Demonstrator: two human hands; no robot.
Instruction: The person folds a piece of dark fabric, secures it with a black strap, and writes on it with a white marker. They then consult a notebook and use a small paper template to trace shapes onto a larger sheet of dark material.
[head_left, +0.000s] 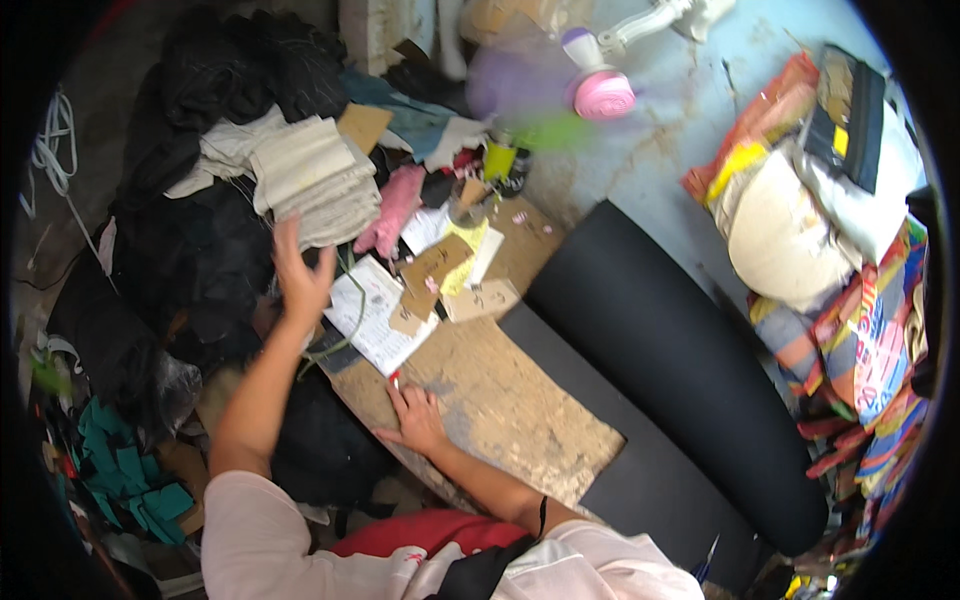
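My left hand (303, 275) is raised with its fingers spread, beside a folded stack of beige cloth (315, 175). It holds nothing that I can see. My right hand (418, 418) lies on the worn wooden tabletop (510, 410), fingers stretched apart. By its fingertips is a small red thing (394, 378), too small to name. Just beyond it lies a white sheet with handwriting (378, 325). Cut brown cardboard pieces (435, 265) and a yellow paper (465, 268) are scattered past that sheet. A thin green strip (350, 285) hangs between the left hand and the papers.
A large roll of black material (670, 370) lies along the table's right side. A fan with blurred blades (545, 90) stands at the back. Dark cloth (190, 260) heaps up at the left, above teal scraps (130, 460). Filled bags (790, 230) pile up at the right.
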